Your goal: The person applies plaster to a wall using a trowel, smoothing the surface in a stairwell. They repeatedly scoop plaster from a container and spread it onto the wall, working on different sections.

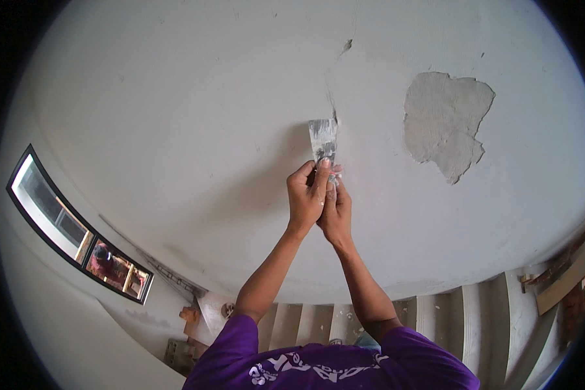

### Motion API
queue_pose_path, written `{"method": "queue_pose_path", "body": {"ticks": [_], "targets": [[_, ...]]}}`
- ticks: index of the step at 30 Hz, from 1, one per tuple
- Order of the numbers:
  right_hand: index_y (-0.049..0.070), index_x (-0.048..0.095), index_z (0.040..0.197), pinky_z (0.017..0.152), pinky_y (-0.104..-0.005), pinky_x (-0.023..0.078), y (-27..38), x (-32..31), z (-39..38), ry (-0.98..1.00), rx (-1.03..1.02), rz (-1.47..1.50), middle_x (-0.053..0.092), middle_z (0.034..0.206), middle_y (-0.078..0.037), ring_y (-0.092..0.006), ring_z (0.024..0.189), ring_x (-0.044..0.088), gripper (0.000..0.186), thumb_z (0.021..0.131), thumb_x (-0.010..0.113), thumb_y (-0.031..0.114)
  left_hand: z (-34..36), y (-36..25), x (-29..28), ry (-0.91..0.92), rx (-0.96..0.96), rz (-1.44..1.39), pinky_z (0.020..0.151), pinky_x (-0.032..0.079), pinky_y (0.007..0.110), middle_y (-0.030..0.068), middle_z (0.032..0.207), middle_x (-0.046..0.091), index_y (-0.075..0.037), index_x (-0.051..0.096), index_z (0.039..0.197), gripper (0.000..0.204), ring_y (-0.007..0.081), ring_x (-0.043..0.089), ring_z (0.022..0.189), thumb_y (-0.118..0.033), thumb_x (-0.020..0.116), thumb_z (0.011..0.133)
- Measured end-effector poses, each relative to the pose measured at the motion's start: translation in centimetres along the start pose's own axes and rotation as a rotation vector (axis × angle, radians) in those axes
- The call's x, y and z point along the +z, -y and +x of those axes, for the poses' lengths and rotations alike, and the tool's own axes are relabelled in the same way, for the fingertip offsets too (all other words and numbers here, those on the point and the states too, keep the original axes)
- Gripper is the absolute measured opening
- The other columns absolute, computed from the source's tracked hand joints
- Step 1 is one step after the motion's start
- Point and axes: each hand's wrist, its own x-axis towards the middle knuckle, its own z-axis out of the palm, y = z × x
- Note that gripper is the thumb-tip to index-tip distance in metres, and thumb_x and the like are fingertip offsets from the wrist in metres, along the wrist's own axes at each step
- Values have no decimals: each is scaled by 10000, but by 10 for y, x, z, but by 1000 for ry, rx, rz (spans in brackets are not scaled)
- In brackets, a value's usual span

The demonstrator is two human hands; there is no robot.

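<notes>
A putty knife (322,134) with a flat metal blade, smeared white and grey, points up against the white wall (240,84). My left hand (305,198) is closed around its handle, the thumb laid along the base of the blade. Close against it, my right hand (335,211) also grips the handle, which the fingers mostly hide. White residue marks the fingers. The blade's edge is beside the lower end of a crack (335,118) that runs upward to a small chipped hole (348,45).
To the right, a large grey patch (448,123) of bare wall has ragged edges. Stairs (435,318) with white flakes run below. A black-framed window (88,237) is at left, another person showing through it. Bricks (190,318) lie at lower left, boards (565,279) at right.
</notes>
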Motion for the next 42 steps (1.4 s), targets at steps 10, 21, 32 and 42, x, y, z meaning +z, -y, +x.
{"method": "queue_pose_path", "body": {"ticks": [10,21,32,42], "targets": [[-45,510,1273,541,-248,415,7,-5,4,97,204,-3,585,788,-48,-75,607,484,390,1037,406,248,4,-8,-3,-9,13,49,606,477,241,88,785,700,64,652,858,333,66,582,676,-234,574,986],[-7,539,1188,471,-214,357,7,-5,-4,31,90,59,508,678,19,-36,536,428,389,1044,389,322,-8,-6,2,22,-1,-7,541,441,218,89,794,710,47,622,819,324,27,513,601,-223,567,990],[64,507,1046,340,-224,300,2,-109,-99,-19,555,147,494,625,-18,-86,412,417,435,1011,398,484,9,-18,25,-68,189,0,526,436,257,64,761,661,-3,655,984,244,63,552,558,-210,526,991],[78,468,1129,387,-235,337,46,-224,-165,57,672,-261,505,659,-11,-88,481,453,237,939,468,221,10,-11,27,-5,282,333,474,443,234,58,644,625,-6,542,1264,391,95,571,481,-217,605,941]]}}
